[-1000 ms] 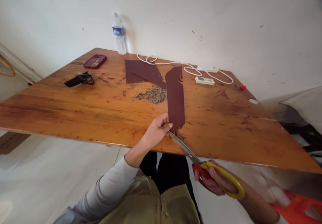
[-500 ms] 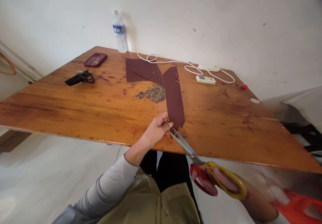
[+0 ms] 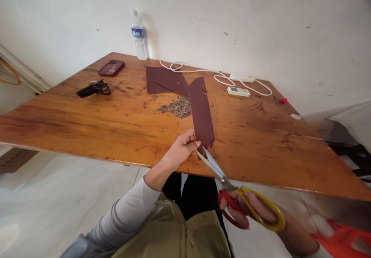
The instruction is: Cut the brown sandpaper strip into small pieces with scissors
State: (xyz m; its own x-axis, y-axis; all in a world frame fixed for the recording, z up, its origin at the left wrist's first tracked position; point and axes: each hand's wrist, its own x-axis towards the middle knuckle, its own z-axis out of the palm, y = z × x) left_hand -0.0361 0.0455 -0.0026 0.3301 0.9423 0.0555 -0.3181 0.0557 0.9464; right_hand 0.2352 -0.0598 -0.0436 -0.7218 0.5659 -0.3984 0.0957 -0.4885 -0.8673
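Only got the head cam here, so going off that: the left hand [image 3: 184,148] has a narrow pinch on the near end of a dark brown strip [image 3: 202,113], thumb on top, with the other fingers curled and partly hidden. The right hand [image 3: 242,207] is wrapped through the red and yellow handles of a big pair of scissors [image 3: 222,180], blades parted a little. My guess is the pinch sits so close to the blades to keep that end from flopping around, and the strip's near the front edge of the wooden table [image 3: 130,130] so the scissor hand can hang out past the edge with room to work. Can't tell if the blades are actually touching the strip. As for direction, the strip's long axis runs away from the person, far end leaning a touch left; that end has a slanted left corner and a curved cut on its right side, while the near end looks notched. Scissors point forward and left, tips right by the left fingertips, handles back toward the right. Just left of the strip there's a heap of small slivers [image 3: 178,107], probably kept together so they don't scatter, with flat brown sheets [image 3: 159,80] behind it, overlapping, likely parked out of the way.
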